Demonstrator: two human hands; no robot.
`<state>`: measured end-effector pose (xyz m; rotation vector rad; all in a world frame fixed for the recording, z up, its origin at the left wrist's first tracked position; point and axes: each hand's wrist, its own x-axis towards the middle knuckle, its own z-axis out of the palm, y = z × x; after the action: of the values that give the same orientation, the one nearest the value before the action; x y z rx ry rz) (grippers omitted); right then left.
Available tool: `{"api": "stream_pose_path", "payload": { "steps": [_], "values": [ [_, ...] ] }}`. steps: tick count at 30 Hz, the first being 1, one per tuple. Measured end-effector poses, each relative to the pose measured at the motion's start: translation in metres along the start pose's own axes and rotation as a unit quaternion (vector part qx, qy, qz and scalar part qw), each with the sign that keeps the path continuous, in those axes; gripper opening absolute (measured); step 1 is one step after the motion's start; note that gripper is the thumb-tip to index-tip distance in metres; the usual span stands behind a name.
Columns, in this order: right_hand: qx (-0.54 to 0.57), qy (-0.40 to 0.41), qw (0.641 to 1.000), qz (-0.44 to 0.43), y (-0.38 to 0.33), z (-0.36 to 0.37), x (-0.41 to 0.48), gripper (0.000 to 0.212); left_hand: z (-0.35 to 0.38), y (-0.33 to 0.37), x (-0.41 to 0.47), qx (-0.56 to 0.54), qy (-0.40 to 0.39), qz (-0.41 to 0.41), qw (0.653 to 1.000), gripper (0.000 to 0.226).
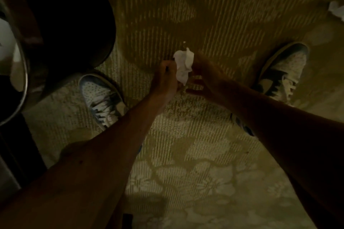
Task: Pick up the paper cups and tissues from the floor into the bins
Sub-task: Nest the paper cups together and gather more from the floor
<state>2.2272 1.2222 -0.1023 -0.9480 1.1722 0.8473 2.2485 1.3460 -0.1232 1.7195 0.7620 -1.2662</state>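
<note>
One view only, from the person's head, looking almost straight down at the carpet (214, 15). Both forearms reach away from the lens and meet near the middle of the picture, between the two shoes (101, 96) planted on either side. The wide lens bends the edges (the left border is dark and curved). The floor lies fairly near.
</note>
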Motion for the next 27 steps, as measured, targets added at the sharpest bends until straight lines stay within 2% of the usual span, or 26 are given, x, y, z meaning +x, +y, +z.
{"api": "stream_pose_path", "payload": {
  "steps": [2,4,8,10,12,13,15,22,24,26,27],
  "values": [
    [0.02,-0.038,0.999,-0.003,-0.009,-0.002,-0.005,0.051,0.007,0.007,-0.009,-0.017,-0.025,0.015,0.999,0.041],
    [0.002,-0.037,0.999,-0.002,-0.026,-0.005,-0.011,0.066,0.011,0.018,-0.023,-0.032,-0.045,0.024,0.998,0.043],
    [-0.02,-0.081,0.996,-0.015,-0.071,-0.026,-0.021,0.076,0.021,0.06,-0.048,-0.023,-0.061,0.034,0.997,0.063],
    [-0.02,-0.059,0.998,-0.009,-0.097,-0.042,-0.034,0.059,0.03,0.086,-0.06,-0.02,-0.061,0.049,0.997,0.065],
    [-0.076,-0.048,0.995,-0.037,-0.116,-0.058,-0.046,0.02,0.038,0.11,-0.069,-0.017,-0.05,0.067,0.996,0.063],
    [-0.091,-0.061,0.992,-0.055,-0.128,-0.064,-0.053,0.018,0.042,0.124,-0.074,-0.014,-0.047,0.077,0.996,0.065],
    [-0.056,-0.076,0.994,-0.056,-0.153,-0.074,-0.068,0.025,0.05,0.156,-0.083,-0.01,-0.047,0.105,0.993,0.068],
    [-0.138,0.011,0.985,-0.099,-0.223,-0.118,-0.071,0.014,0.063,0.228,-0.07,0.0,0.037,0.226,0.973,0.054],
    [-0.143,0.025,0.982,-0.118,-0.236,-0.128,-0.061,0.015,0.059,0.239,-0.056,0.0,0.092,0.276,0.957,0.043],
    [-0.148,0.046,0.976,-0.152,-0.248,-0.135,-0.047,0.02,0.053,0.255,-0.038,0.022,0.13,0.354,0.926,0.03],
    [-0.146,0.062,0.972,-0.173,-0.254,-0.139,-0.039,0.022,0.048,0.264,-0.027,0.049,0.144,0.388,0.909,0.034]
  ]
}}
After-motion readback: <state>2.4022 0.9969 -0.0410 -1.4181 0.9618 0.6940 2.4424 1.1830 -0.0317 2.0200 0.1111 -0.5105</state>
